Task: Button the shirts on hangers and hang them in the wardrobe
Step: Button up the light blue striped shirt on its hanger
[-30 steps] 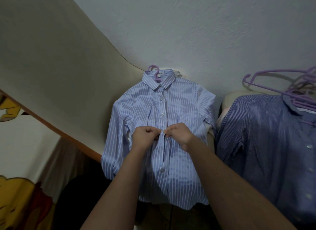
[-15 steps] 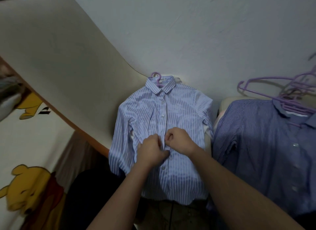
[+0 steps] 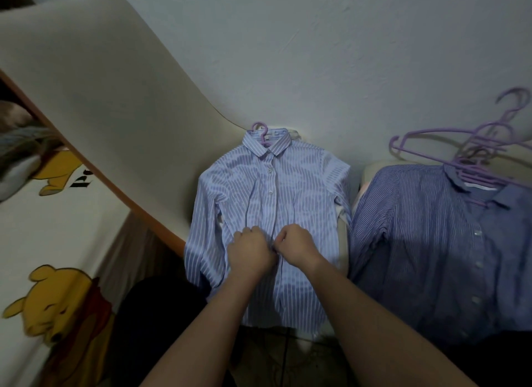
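Note:
A light blue striped shirt (image 3: 302, 190) lies spread flat on a purple hanger (image 3: 260, 131), collar toward the wall. Its upper buttons look closed. My left hand (image 3: 250, 250) and my right hand (image 3: 296, 245) meet at the shirt's front placket, about mid-length, fingers curled and pinching the fabric edges there. The button between them is hidden by my fingers. A darker blue striped shirt (image 3: 431, 242) lies to the right, with several purple hangers (image 3: 475, 153) piled at its collar.
A cream board (image 3: 100, 98) with an orange edge slants across the left. Below it hangs a white cloth with yellow bear prints (image 3: 51, 300). The pale wall (image 3: 316, 55) stands behind the shirts. Dark floor shows at the bottom.
Both hands have moved down the placket to a lower spot on the light shirt. The camera has shifted, showing more of the bear cloth and the hangers on the right.

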